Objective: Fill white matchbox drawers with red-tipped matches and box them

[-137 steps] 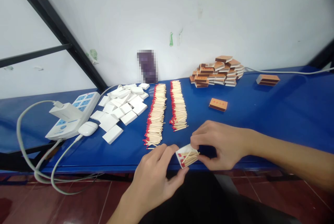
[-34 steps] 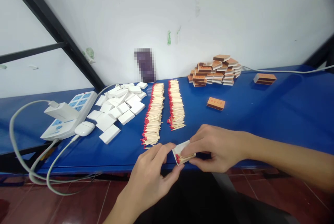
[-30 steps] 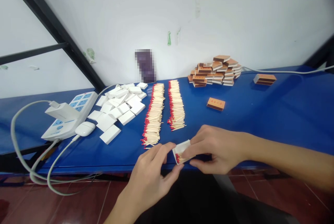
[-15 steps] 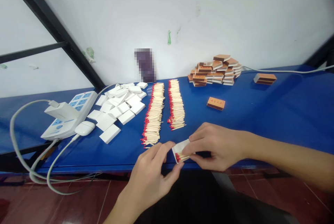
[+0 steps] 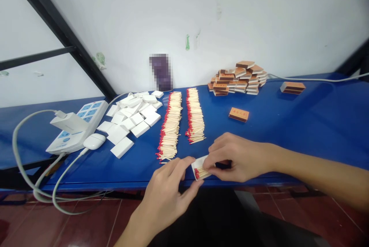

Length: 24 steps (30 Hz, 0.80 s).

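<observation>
Near the table's front edge, my left hand [image 5: 170, 187] grips the left end of a small white matchbox tray [image 5: 201, 161] between thumb and fingers. Inside it lie several red-headed matches [image 5: 201, 173], heads toward my left hand. My right hand [image 5: 230, 158] is closed, thumb and fingertips at the tray's right end on the matches' plain ends, partly hiding them. Beyond my hands run two long rows of loose matches, a left row [image 5: 171, 124] and a right row [image 5: 195, 116]. An orange matchbox [image 5: 239, 114] lies past my right hand.
White trays [image 5: 129, 114] are heaped on the left of the blue table [image 5: 288, 131]. Beside them sit a power strip [image 5: 83, 124], a white charging case [image 5: 94, 141] and cables. Stacked matchboxes [image 5: 238, 80] stand by the wall, with a single matchbox [image 5: 292, 87] farther right.
My right hand's fingers have shifted slightly and the thumb has come up into the tray's right end, exposing more of the matches. My left hand keeps its hold on the tray.
</observation>
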Tool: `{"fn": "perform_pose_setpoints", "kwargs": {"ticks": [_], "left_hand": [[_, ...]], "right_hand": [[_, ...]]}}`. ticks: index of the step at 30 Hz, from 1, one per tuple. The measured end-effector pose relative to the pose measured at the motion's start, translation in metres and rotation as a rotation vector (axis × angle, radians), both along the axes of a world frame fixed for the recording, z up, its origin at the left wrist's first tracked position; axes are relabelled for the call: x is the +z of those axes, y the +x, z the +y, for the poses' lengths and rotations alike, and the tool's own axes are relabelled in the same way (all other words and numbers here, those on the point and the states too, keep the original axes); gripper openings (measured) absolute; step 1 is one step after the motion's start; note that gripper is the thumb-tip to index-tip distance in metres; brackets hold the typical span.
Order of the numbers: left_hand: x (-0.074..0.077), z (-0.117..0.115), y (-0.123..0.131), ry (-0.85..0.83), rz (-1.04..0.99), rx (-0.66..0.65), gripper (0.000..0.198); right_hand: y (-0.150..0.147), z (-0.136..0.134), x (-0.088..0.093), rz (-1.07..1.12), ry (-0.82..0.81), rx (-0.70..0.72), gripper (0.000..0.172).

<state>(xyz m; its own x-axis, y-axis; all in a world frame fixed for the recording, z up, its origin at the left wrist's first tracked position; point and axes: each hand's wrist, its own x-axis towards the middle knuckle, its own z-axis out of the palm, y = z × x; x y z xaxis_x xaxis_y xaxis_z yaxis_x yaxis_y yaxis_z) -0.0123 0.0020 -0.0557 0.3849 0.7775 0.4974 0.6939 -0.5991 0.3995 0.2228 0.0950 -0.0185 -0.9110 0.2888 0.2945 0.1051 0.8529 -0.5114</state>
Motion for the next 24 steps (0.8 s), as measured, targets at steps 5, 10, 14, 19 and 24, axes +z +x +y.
{"fn": "perform_pose_setpoints", "kwargs": {"ticks": [5,10,14,19,24], "left_hand": [[0.001,0.001,0.001,0.0,-0.01,-0.009,0.025],[0.0,0.001,0.001,0.01,-0.001,-0.009,0.025],[0.0,0.001,0.0,0.005,0.011,-0.015,0.027],[0.001,0.001,0.0,0.009,0.026,-0.013,0.026],[0.001,0.0,0.001,0.013,0.023,-0.014,0.026]], "right_hand": [[0.0,-0.002,0.0,0.014,0.018,0.015,0.014],[-0.001,0.0,0.004,0.207,0.111,-0.104,0.013],[0.0,0.01,0.001,0.184,0.164,-0.389,0.015],[0.001,0.024,-0.01,0.051,0.206,-0.448,0.017],[0.002,0.025,-0.011,-0.028,0.2,-0.371,0.021]]}}
